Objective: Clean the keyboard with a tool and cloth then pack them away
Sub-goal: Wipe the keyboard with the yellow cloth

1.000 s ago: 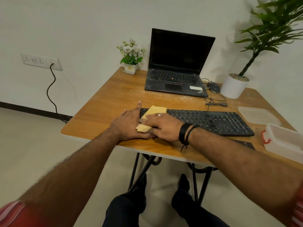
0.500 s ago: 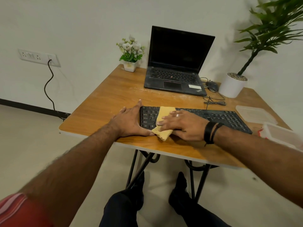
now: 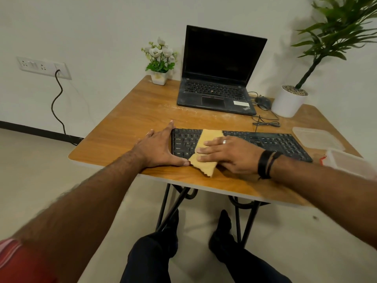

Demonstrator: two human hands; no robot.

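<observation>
The right hand (image 3: 228, 154), fingers straight and flat, presses a folded yellow cloth (image 3: 206, 152) onto the left part of the black full-size keyboard (image 3: 265, 142), which lies along the near edge of the brown wood-grain worktop (image 3: 132, 119). The left hand (image 3: 157, 148) lies spread and flat against the keyboard's left end, bracing it.

The cloth's near corner hangs past the keyboard toward the worktop's near edge; a hard pull in that direction could likely drag it off, or nudge the keyboard toward the drop if the bracing hand lets up. Pressing too firmly might catch a keycap. I cannot make out the cleaning tool anywhere.

At the far right sit a clear plastic box (image 3: 346, 162) and its separate clear lid (image 3: 314, 137), probably meant for packing away. Farther back stand an open black laptop (image 3: 216, 92), a dark mouse (image 3: 263, 102) with its coiled cable, a small white pot of white flowers (image 3: 160, 58) and a white-potted green plant (image 3: 289, 101). Pale dust streaks the worktop in front of the laptop. The wall is plain white, with a socket strip (image 3: 43, 67) and a black cord at left; the floor is pale.
</observation>
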